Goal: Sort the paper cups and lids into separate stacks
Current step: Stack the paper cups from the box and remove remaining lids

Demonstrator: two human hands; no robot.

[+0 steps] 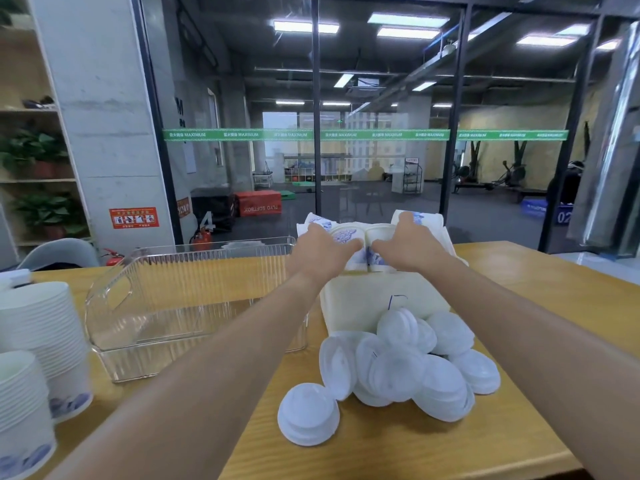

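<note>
Several white paper cups with blue print (346, 235) lie heaped at the far end of a white tray (363, 296). My left hand (320, 252) grips one cup from the left. My right hand (410, 245) grips a neighbouring cup (379, 233) from the right. A pile of white plastic lids (408, 368) spills over the tray's near end onto the table, and one lid (308, 414) sits apart at the front. Two tall stacks of nested cups (45, 344) stand at the left edge.
A clear ribbed plastic bin (194, 306) sits left of the tray on the wooden table (398, 452). A glass wall rises behind the table's far edge. A grey chair back (59, 252) shows at the far left.
</note>
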